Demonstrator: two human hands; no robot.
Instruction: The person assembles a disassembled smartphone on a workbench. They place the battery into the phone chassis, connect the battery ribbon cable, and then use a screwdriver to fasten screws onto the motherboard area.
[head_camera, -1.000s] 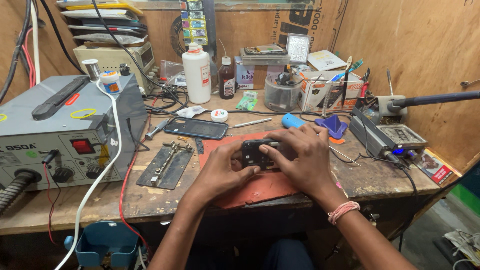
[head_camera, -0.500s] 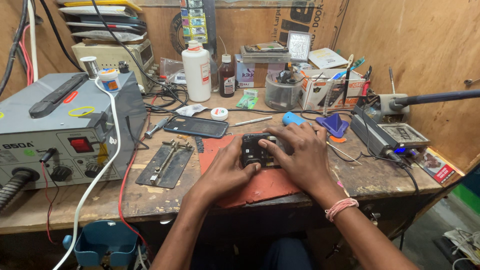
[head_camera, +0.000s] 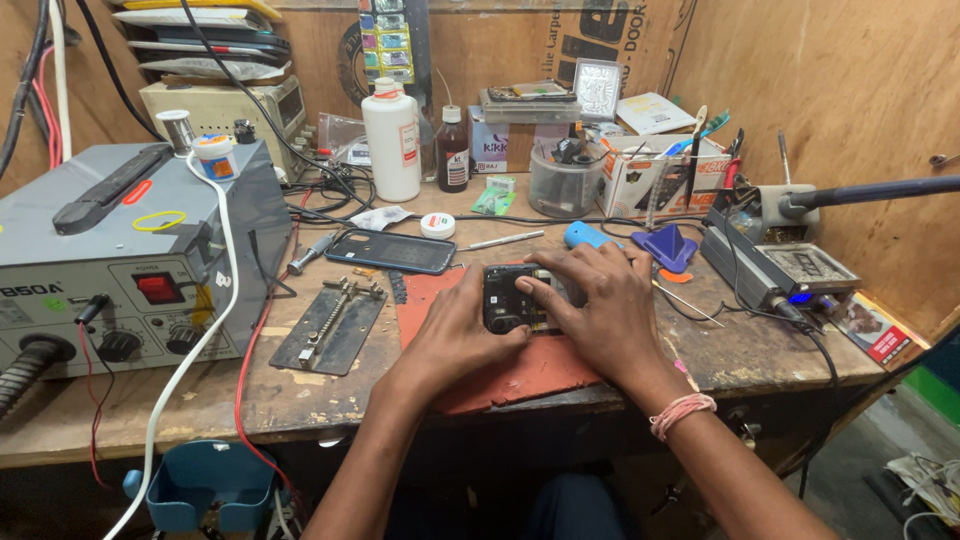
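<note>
Opened black phone (head_camera: 512, 298), dark innards exposed, is pinned flat on red-brown mat (head_camera: 520, 370) near front edge of worn wooden bench (head_camera: 250, 400). Left hand (head_camera: 462, 335) is clamped on its left edge; right hand (head_camera: 598, 310) is pressed over its right part, fingers together. Dark phone back cover (head_camera: 392, 251) is laid behind, metal holder plate (head_camera: 330, 325) at left, grey rework station (head_camera: 120, 260) further left. White bottle (head_camera: 391, 140) is stood at back.

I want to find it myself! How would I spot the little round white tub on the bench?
Start at the tall white bottle standing at the back of the wooden workbench. Come forward toward the dark phone cover lying flat; the small round tub sits just behind its right end. It is the only low, white, disc-shaped thing there.
</note>
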